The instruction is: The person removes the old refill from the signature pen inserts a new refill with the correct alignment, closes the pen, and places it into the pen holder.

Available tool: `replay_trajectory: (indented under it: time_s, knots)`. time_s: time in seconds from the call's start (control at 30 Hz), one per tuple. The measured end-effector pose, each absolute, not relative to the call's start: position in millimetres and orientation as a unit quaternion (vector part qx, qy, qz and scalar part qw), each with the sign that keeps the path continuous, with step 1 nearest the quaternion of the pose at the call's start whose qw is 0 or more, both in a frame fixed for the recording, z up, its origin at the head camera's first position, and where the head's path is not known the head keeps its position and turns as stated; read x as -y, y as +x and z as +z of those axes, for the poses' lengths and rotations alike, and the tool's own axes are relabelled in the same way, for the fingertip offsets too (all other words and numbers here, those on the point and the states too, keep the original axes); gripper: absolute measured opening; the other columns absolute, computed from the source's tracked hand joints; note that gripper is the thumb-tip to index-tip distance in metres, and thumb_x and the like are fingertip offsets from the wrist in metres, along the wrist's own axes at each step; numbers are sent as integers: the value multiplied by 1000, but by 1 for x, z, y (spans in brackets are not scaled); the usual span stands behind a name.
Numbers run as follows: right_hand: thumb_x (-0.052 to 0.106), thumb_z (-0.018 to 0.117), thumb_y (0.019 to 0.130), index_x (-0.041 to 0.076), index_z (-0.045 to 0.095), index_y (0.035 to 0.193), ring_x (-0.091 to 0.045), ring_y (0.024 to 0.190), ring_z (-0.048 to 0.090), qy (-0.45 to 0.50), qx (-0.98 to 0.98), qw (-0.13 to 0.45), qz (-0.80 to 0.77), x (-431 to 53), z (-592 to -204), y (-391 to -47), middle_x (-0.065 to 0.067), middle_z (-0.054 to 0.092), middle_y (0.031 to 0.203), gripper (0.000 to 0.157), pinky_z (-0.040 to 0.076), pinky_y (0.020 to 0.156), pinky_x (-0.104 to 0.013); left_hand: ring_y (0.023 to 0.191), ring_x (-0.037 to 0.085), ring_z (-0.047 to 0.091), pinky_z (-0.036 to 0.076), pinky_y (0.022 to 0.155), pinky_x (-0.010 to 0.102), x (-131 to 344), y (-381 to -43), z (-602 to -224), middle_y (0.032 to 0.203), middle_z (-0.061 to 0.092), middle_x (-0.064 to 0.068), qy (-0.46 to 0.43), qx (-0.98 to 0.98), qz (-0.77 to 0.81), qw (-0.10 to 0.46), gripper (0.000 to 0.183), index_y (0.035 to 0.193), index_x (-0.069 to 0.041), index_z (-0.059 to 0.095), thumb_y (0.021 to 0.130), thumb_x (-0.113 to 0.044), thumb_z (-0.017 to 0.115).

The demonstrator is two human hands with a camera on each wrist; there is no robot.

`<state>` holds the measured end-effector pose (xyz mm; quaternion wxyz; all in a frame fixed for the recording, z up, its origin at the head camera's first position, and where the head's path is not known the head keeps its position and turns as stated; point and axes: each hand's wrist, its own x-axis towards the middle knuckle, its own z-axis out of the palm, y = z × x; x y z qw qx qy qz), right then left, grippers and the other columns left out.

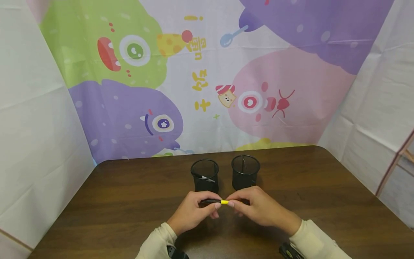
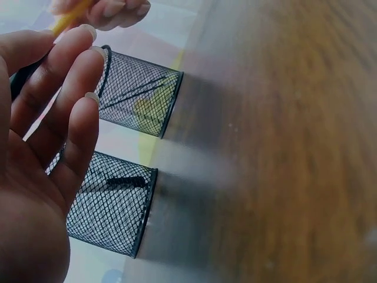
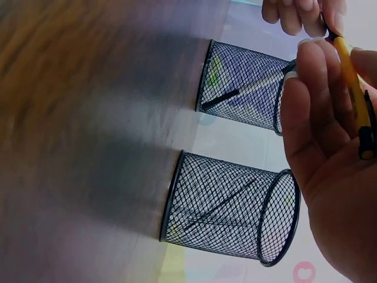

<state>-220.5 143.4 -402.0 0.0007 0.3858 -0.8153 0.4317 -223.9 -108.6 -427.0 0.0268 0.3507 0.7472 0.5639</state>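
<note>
A yellow pen (image 1: 224,202) with black parts is held level between both hands, low over the table. My left hand (image 1: 189,211) pinches its black end between thumb and index finger. Around the yellow barrel (image 3: 351,82) the thumb and fingers of my right hand (image 1: 263,208) close in a pinch. A black end and a black clip (image 3: 369,109) lie along the right palm in the right wrist view. Just beyond the hands stand two black mesh cups. The left cup (image 1: 206,185) has a black-and-white pen (image 1: 203,177) leaning in it; thin dark sticks show inside the right cup (image 1: 244,180).
The brown wooden table (image 1: 136,201) has rounded back corners. A curtain (image 1: 207,133) printed with cartoon monsters hangs along its back edge, and pale cloth walls (image 1: 42,108) rise at the sides. Dark bands with devices (image 1: 176,252) sit at the wrists.
</note>
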Motion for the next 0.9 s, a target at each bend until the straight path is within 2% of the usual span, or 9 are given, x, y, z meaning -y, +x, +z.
replay_trajectory:
  time_s: [0.1,0.23,0.4,0.6,0.73,0.9]
  knots:
    - [28,64,100,9,75,107,-8,63,66,393,809,2,438,-143,-402,-221,1,70,78,23,56,58,-28,68,17,71,59,67,35,109,-224,-427,78,73,1,348,-752,559,25,16,110,-15,73,99,-24,67]
    - [26,65,100,11,76,105,-7,63,64,392,808,6,439,-143,-401,-220,4,69,77,19,55,57,-28,68,17,71,59,67,35,108,-224,-428,77,72,-2,351,-752,558,23,15,110,-14,73,99,-23,67]
    - [27,67,98,16,75,103,-5,62,63,388,815,19,429,-142,-400,-220,5,68,76,15,53,55,-26,68,17,71,59,67,35,108,-225,-427,77,73,3,349,-748,564,26,15,110,-12,72,98,-20,67]
    - [30,70,96,16,75,103,-3,63,58,382,827,41,411,-141,-400,-220,13,64,76,17,50,55,-24,69,18,71,59,67,35,107,-224,-425,80,73,12,338,-747,572,33,17,110,-10,72,99,-20,67]
    - [30,70,96,16,75,103,-3,64,55,384,827,48,407,-141,-400,-219,16,63,77,16,49,56,-24,69,18,71,59,67,35,107,-224,-426,80,73,12,334,-749,571,36,17,110,-11,72,99,-22,67]
    - [29,71,95,17,75,102,-3,65,54,382,827,53,408,-142,-401,-219,16,63,78,14,48,57,-24,68,18,71,59,67,35,107,-224,-427,78,73,4,335,-751,568,32,17,110,-12,72,99,-22,67]
